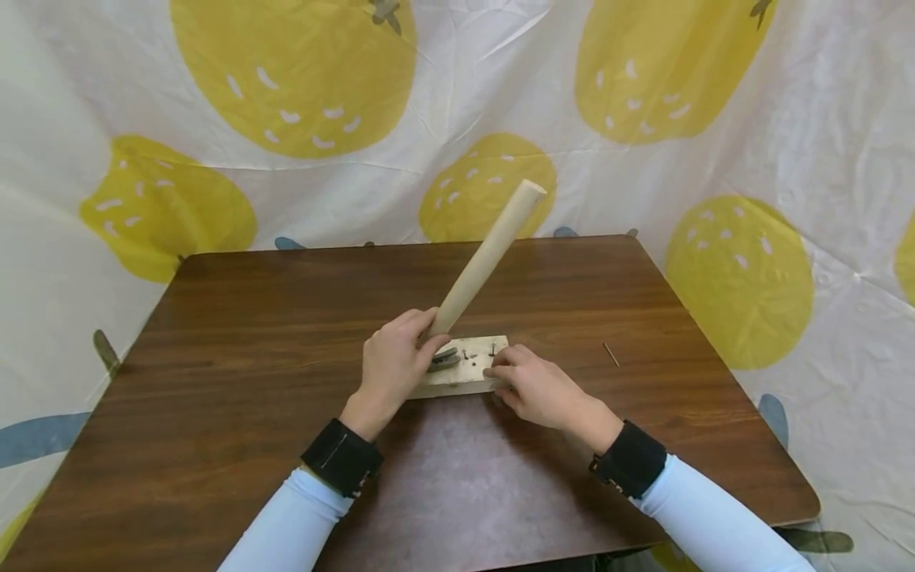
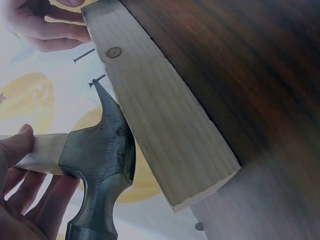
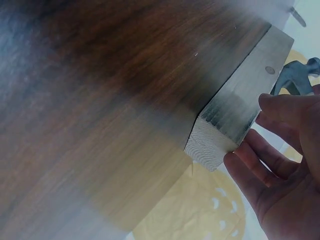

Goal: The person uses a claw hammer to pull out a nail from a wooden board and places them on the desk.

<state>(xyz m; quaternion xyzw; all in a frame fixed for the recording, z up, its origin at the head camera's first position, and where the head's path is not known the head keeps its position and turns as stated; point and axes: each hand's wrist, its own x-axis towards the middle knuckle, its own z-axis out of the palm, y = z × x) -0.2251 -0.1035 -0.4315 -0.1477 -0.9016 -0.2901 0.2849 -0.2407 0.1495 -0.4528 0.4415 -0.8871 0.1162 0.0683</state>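
No writing, labels or numbers can be read — anywhere.

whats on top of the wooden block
On the wooden block: the claw hammer head, its claw hooked on a raised nail, one more raised nail, one driven flush. The hands cover the block's ends in the head view.
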